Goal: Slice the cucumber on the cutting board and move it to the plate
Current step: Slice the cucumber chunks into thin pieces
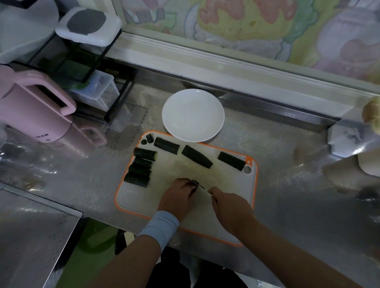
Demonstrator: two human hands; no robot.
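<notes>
Fingers of left hand [177,195] curl over cucumber piece [194,182] on cutting board [237,188]; right hand [230,207] fingers pinch knife [203,187]. Tuck fingertips back, blade against knuckles, slices even.

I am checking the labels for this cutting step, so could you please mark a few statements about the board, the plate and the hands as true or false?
1. The white plate holds no cucumber. True.
2. The plate sits at the near edge of the cutting board. False: it sits at the far edge.
3. Several cucumber chunks lie along the board's left side. True.
4. The pink kettle stands right of the board. False: it stands to the left.
5. The left hand and the right hand are over the board's near half. True.
</notes>
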